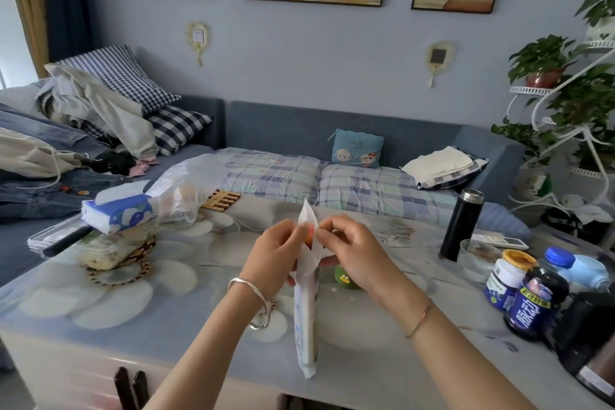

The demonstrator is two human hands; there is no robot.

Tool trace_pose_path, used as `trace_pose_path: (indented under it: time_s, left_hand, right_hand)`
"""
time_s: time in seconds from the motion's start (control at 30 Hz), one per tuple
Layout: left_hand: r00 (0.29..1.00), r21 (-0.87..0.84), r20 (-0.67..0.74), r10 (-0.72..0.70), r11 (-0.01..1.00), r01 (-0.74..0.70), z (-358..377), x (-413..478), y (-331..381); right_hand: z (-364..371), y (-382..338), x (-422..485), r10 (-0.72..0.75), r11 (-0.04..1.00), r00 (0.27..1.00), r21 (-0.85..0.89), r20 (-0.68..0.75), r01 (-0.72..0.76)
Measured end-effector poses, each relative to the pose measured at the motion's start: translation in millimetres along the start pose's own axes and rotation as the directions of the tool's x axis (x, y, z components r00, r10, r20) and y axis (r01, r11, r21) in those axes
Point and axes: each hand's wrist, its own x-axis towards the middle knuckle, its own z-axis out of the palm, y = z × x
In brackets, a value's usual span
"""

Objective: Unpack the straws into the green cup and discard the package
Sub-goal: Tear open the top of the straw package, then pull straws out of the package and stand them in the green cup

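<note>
While the green cup [347, 278] stands behind, both hands, left [278, 255] and right [352, 251], pinch the upright straw package [307, 303].

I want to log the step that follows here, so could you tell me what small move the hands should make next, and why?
Probably pull the torn top of the straw package wider apart. Both the left hand and the right hand pinch its upper flaps, the opening looks narrow, and no straws have come out. The green cup stands just behind the right hand, ready to receive them.

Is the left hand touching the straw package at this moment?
Touching. The head view shows the left hand pinching the torn top of the straw package, fingers pressed on the paper, opposite the right hand.
</note>
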Motion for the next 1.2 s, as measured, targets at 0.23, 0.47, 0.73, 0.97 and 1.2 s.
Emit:
trace_pose_path:
  time_s: [0.23, 0.47, 0.73, 0.97, 1.2]
  left_hand:
    - [0.990, -0.005, -0.140, 0.007, 1.000, -0.008, -9.2, -2.3, 2.5]
    - [0.937, -0.572, 0.104, -0.333, 0.751, 0.330, -14.3, 9.6, 5.8]
    - [0.877, -0.882, 0.470, -0.099, 0.003, 0.472, -11.6, 50.9, -20.7]
    - [0.903, -0.920, 0.335, -0.269, 0.113, 0.375, 45.5, 79.8, -69.8]
    - [0.890, -0.751, -0.072, -0.451, 0.612, 0.249, 80.0, 100.8, -133.0]
  right_hand:
    - [-13.1, -6.7, 26.3, -0.190, 0.906, 0.968, -0.408, -0.162, 0.109]
    - [-8.4, -24.6, 62.1, -0.562, 0.594, 0.826, -0.676, 0.038, 0.435]
    - [2.6, 36.5, 74.0, -0.754, 0.234, 0.638, -0.842, 0.159, 0.486]
    - [11.3, 114.9, 77.0, -0.665, 0.682, 0.654, -0.651, -0.360, 0.334]
    - [32.1, 160.9, 88.9, 0.335, 0.772, 0.832, 0.635, -0.442, 0.027]
